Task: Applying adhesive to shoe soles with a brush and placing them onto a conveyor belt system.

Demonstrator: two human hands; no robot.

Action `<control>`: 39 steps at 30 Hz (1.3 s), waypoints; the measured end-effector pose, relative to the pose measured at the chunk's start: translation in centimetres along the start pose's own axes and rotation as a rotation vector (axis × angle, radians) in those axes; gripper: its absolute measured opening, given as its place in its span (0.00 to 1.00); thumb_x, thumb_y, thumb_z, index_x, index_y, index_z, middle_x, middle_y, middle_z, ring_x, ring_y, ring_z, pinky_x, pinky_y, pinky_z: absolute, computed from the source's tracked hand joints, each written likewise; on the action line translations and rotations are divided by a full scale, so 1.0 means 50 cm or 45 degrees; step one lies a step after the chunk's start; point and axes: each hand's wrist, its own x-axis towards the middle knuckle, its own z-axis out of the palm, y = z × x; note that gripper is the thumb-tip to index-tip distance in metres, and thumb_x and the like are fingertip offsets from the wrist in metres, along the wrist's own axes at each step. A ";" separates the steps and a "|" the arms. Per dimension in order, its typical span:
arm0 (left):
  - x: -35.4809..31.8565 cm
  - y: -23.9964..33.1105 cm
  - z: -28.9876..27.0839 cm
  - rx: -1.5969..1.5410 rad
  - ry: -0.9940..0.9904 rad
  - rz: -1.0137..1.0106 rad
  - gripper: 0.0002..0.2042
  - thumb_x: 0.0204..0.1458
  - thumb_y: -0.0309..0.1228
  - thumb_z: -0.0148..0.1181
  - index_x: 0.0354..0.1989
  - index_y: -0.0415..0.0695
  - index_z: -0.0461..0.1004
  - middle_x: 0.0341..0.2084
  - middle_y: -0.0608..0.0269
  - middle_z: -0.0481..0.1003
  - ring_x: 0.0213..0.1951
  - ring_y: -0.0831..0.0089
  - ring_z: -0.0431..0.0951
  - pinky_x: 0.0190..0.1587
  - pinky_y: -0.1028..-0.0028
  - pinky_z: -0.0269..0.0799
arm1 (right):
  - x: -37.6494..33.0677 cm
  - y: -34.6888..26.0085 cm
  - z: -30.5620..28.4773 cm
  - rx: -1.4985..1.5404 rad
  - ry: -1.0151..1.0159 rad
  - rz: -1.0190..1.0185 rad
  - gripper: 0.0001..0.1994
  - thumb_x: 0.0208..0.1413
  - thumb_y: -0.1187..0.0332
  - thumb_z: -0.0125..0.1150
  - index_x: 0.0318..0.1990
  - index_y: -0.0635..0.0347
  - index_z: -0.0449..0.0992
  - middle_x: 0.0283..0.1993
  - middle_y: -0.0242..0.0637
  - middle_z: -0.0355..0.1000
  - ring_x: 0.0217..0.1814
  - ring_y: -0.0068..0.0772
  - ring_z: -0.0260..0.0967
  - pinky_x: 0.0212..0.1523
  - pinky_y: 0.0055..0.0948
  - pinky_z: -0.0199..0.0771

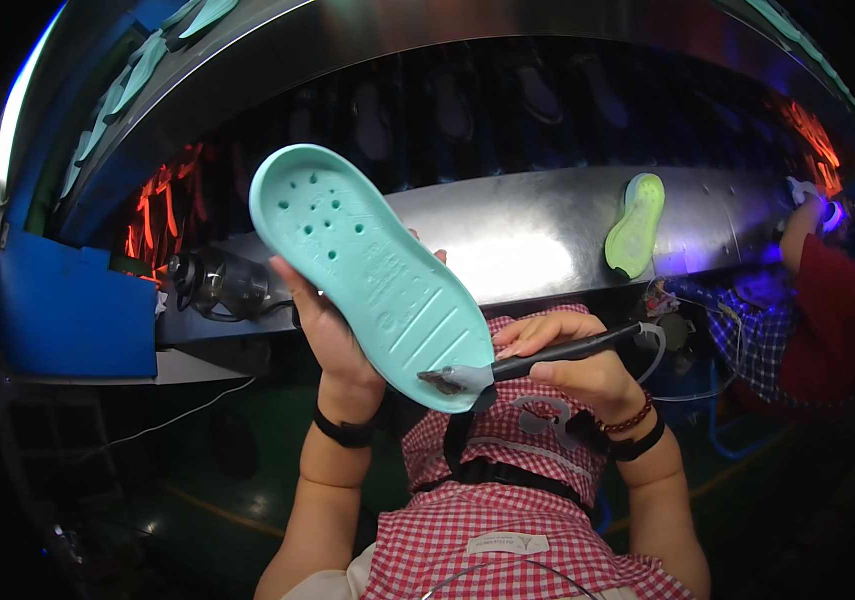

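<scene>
My left hand [330,330] holds up a mint-green shoe sole [368,265], inner side toward me, toe end up and to the left. Small holes dot its toe part and grooves run along its heel part. My right hand [568,365] grips a black brush handle [568,350] with a thin tube attached. The grey brush tip [453,378] touches the sole's lower heel edge. Both wrists wear dark bands, and a red-and-white checked apron [508,520] covers my lap.
A shiny metal conveyor shelf [538,230] curves across the back with a lime-green sole [636,225] lying on it. A dark glass jar [220,283] stands at the left beside a blue box [73,310]. Another person in red [833,310] works at the right.
</scene>
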 end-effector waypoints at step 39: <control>0.001 -0.013 -0.004 0.115 0.081 -0.947 0.22 0.55 0.36 0.45 0.52 0.31 0.61 0.41 0.47 0.71 0.39 0.64 0.76 0.42 0.69 0.74 | 0.039 -0.090 0.001 -0.899 -0.443 -0.126 0.09 0.41 0.77 0.62 0.34 0.62 0.77 0.36 0.44 0.75 0.39 0.37 0.74 0.39 0.26 0.74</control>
